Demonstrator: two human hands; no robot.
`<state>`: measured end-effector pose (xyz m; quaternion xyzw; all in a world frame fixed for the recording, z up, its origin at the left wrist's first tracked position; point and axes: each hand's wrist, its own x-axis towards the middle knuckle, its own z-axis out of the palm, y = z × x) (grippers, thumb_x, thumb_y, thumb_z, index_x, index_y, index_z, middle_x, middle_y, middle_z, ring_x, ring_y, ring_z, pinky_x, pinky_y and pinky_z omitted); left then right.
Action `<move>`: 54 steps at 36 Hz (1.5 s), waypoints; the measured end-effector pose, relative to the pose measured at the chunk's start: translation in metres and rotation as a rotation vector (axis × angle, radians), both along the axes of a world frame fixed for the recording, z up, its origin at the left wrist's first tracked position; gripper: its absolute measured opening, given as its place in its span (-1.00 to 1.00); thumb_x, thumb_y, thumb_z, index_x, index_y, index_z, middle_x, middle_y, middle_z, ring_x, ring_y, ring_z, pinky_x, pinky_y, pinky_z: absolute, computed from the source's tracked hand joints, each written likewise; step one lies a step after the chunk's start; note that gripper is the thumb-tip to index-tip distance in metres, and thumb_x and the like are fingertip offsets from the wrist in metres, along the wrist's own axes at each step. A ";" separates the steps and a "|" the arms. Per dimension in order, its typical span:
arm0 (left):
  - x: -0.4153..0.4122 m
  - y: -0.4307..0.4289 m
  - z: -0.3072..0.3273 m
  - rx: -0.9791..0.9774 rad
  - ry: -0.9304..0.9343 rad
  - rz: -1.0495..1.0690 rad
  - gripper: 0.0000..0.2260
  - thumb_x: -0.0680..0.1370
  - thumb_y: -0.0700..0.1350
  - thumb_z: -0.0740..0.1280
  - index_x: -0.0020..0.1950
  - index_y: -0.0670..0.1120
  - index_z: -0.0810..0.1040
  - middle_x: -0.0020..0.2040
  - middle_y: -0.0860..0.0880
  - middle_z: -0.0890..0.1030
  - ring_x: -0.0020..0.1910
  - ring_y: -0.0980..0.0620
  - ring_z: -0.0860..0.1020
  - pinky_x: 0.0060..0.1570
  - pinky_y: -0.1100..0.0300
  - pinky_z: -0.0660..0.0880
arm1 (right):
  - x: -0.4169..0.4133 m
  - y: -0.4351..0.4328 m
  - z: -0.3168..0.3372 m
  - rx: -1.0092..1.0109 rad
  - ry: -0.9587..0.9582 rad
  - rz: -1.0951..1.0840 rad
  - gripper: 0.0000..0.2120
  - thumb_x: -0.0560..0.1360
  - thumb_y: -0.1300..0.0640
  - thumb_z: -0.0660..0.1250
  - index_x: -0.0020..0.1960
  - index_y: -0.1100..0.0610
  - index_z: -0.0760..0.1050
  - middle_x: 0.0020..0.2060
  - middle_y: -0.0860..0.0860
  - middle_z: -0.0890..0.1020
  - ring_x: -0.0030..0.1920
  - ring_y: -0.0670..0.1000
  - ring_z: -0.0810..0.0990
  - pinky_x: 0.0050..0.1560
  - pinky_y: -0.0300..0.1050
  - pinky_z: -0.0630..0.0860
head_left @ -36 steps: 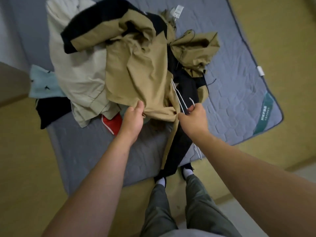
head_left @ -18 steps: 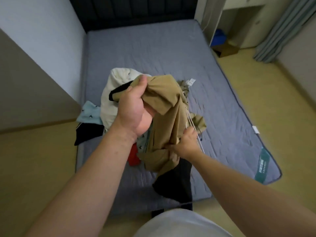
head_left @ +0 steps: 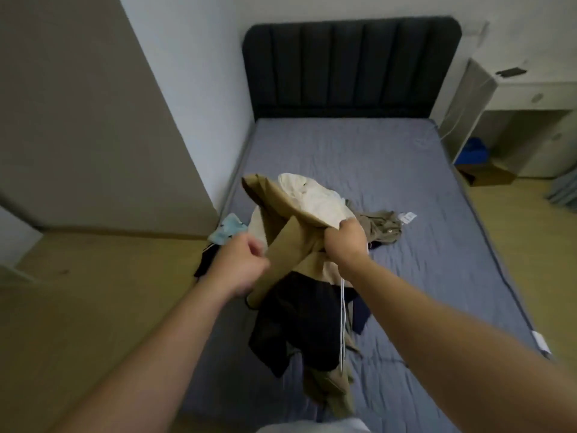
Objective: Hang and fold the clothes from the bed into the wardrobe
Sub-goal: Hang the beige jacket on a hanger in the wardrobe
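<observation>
Progress is only just starting: right hand [head_left: 345,242] is clutching the tan jacket [head_left: 290,245] plus white hanger [head_left: 342,310], left hand [head_left: 240,264] fingers [head_left: 254,246] too blurry to tell, clothes pile [head_left: 312,198] sitting on the bed [head_left: 406,170].

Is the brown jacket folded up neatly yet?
No, not folded. The brown jacket hangs crumpled from the right hand, its dark part dangling over the bed.

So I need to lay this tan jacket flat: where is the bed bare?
Bare mattress runs from the headboard to the clothes pile, and along the right side past the olive garment. The near left corner is crowded with the pile and the tan jacket your right hand grips.
</observation>
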<state>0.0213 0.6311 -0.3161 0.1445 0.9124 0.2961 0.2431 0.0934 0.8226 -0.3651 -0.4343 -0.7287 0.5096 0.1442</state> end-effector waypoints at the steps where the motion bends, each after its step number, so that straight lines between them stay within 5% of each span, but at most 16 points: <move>1: 0.012 -0.004 -0.009 -0.207 -0.080 -0.185 -0.85 0.44 -0.08 0.51 -0.14 -0.01 0.55 -0.12 -0.04 0.69 -0.17 0.06 0.62 -0.13 0.15 0.57 | -0.007 -0.001 0.007 0.014 0.011 0.017 -0.91 0.49 0.24 0.19 -0.02 0.15 0.34 -0.24 -0.02 0.42 -0.28 -0.02 0.43 -0.44 -0.22 0.30; 3: 0.038 -0.009 -0.027 -0.525 -0.441 -0.429 -0.79 0.49 0.03 0.48 -0.15 -0.07 0.55 -0.20 -0.05 0.72 -0.36 0.12 0.62 -0.34 0.23 0.55 | -0.021 -0.004 0.020 0.032 0.027 0.069 -0.91 0.52 0.20 0.20 0.01 0.15 0.33 -0.24 -0.07 0.39 -0.28 -0.10 0.40 -0.42 -0.22 0.29; 5: 0.059 -0.012 -0.047 -0.602 -0.666 -0.422 -0.54 0.47 0.18 0.48 0.11 -0.16 0.53 0.01 -0.09 0.70 -0.19 0.05 0.66 -0.18 0.15 0.61 | -0.033 -0.009 0.031 0.044 0.041 0.126 -0.90 0.51 0.18 0.21 -0.01 0.19 0.39 -0.25 -0.02 0.43 -0.28 -0.05 0.43 -0.41 -0.21 0.31; 7: 0.074 -0.013 -0.068 -0.498 -0.572 -0.272 -0.10 0.34 0.38 0.47 0.45 -0.18 0.35 0.36 -0.14 0.52 0.16 -0.09 0.59 0.14 0.05 0.56 | -0.041 -0.016 0.040 0.040 0.074 0.165 -0.93 0.48 0.18 0.23 -0.10 0.17 0.37 -0.30 0.01 0.43 -0.30 0.01 0.45 -0.40 -0.15 0.36; 9: 0.080 -0.012 -0.079 -0.359 -0.392 -0.129 0.01 0.31 0.49 0.39 0.52 -0.18 0.31 0.45 -0.13 0.43 0.34 -0.13 0.47 0.29 0.06 0.48 | -0.044 -0.023 0.046 0.036 0.085 0.195 -0.90 0.42 0.13 0.23 -0.11 0.14 0.35 -0.31 0.02 0.44 -0.29 0.05 0.46 -0.32 -0.04 0.45; 16: 0.045 -0.011 -0.102 0.149 -0.274 0.424 -0.51 0.59 0.17 0.31 0.25 -0.25 0.53 -0.07 -0.06 0.59 -0.06 -0.07 0.57 -0.05 0.07 0.56 | -0.043 -0.026 0.055 -0.069 0.186 0.289 -0.83 0.53 0.14 0.30 -0.02 0.12 0.30 -0.16 0.07 0.54 -0.12 0.13 0.64 -0.11 0.19 0.67; 19: 0.023 -0.012 -0.086 0.437 -0.357 0.595 -0.66 0.64 0.03 0.30 0.27 -0.19 0.50 0.00 -0.08 0.58 -0.01 -0.13 0.57 0.00 -0.08 0.59 | -0.034 -0.016 0.055 -0.213 0.236 0.409 -0.77 0.53 0.06 0.35 -0.13 0.09 0.30 -0.20 0.18 0.63 -0.20 0.18 0.67 -0.05 0.23 0.65; 22: 0.002 -0.005 -0.054 0.757 -0.451 0.723 -0.74 0.67 -0.02 0.24 0.29 -0.14 0.45 0.12 -0.14 0.57 0.05 -0.21 0.58 -0.30 -0.07 0.62 | -0.021 -0.006 0.051 -0.005 0.051 0.535 -0.74 0.38 0.11 0.38 -0.17 0.05 0.27 -0.22 0.14 0.59 -0.20 0.09 0.55 -0.13 0.10 0.54; 26: -0.020 0.016 0.006 1.044 -0.506 0.869 -0.75 0.69 -0.11 0.20 0.33 -0.16 0.43 0.20 -0.25 0.51 0.09 -0.32 0.56 -0.33 -0.14 0.63 | 0.001 -0.009 0.047 0.010 -0.202 0.824 -0.59 0.18 0.14 0.39 -0.04 0.08 0.31 0.03 0.14 0.58 -0.03 0.13 0.58 -0.09 0.05 0.54; 30: -0.022 0.028 0.056 1.175 -0.519 0.939 -0.92 0.65 -0.25 0.21 0.03 -0.19 0.49 0.15 -0.24 0.48 -0.06 -0.29 0.50 -0.45 -0.05 0.60 | 0.024 -0.015 0.037 0.004 -0.421 1.148 -0.25 0.14 -0.07 0.56 0.17 0.07 0.24 0.02 -0.01 0.46 -0.02 -0.05 0.49 -0.11 -0.16 0.52; 33: -0.019 0.036 0.079 1.261 -0.529 0.987 -0.71 0.62 -0.35 0.17 0.32 -0.20 0.46 0.34 -0.21 0.37 0.15 -0.38 0.44 -0.44 -0.13 0.62 | 0.032 -0.030 0.024 -0.006 -0.294 1.022 -0.04 0.10 -0.31 0.60 0.26 0.03 0.16 0.10 -0.13 0.42 0.11 -0.13 0.44 -0.03 -0.25 0.47; 38: -0.014 0.040 0.102 1.299 -0.538 0.881 -0.70 0.64 -0.28 0.22 0.38 -0.17 0.42 0.26 -0.14 0.34 0.17 -0.33 0.42 -0.33 -0.14 0.65 | 0.023 -0.047 0.021 0.175 0.066 0.590 -0.77 0.45 0.25 0.29 -0.10 0.04 0.24 -0.17 0.02 0.49 -0.21 -0.02 0.47 -0.31 -0.08 0.37; 45: -0.028 -0.006 0.074 1.152 -0.164 0.639 -0.93 0.46 -0.22 0.34 -0.09 -0.14 0.60 -0.18 -0.05 0.69 -0.12 -0.05 0.67 -0.27 0.17 0.58 | -0.006 -0.027 0.083 0.125 0.281 0.296 -0.80 0.59 0.22 0.10 -0.20 0.07 0.28 -0.31 -0.02 0.39 -0.33 -0.06 0.33 -0.34 -0.14 0.26; 47: -0.022 -0.013 0.054 1.007 -0.107 0.548 -0.70 0.33 -0.29 0.31 0.04 -0.15 0.57 -0.07 -0.01 0.67 -0.10 0.00 0.61 -0.31 0.24 0.51 | -0.014 -0.026 0.100 0.099 0.302 0.328 -0.84 0.57 0.22 0.08 -0.16 0.07 0.30 -0.29 -0.03 0.37 -0.32 -0.05 0.31 -0.33 -0.13 0.27; 51: 0.012 -0.023 0.011 0.647 -0.062 0.249 0.03 0.18 -0.17 0.42 0.61 0.09 0.07 0.41 0.08 0.40 0.34 0.04 0.44 0.23 0.04 0.53 | -0.028 -0.035 0.132 0.142 0.318 0.428 -0.88 0.56 0.23 0.06 -0.10 0.07 0.30 -0.26 -0.01 0.35 -0.28 -0.03 0.30 -0.28 -0.10 0.30; 54: 0.038 -0.013 -0.011 0.612 -0.121 -0.002 -0.07 0.30 -0.04 0.55 0.57 0.14 0.15 0.35 0.09 0.51 0.33 0.05 0.51 0.29 0.09 0.48 | -0.034 -0.044 0.147 0.174 0.305 0.536 -0.87 0.58 0.23 0.06 -0.09 0.06 0.31 -0.25 -0.01 0.37 -0.26 -0.02 0.33 -0.27 -0.15 0.32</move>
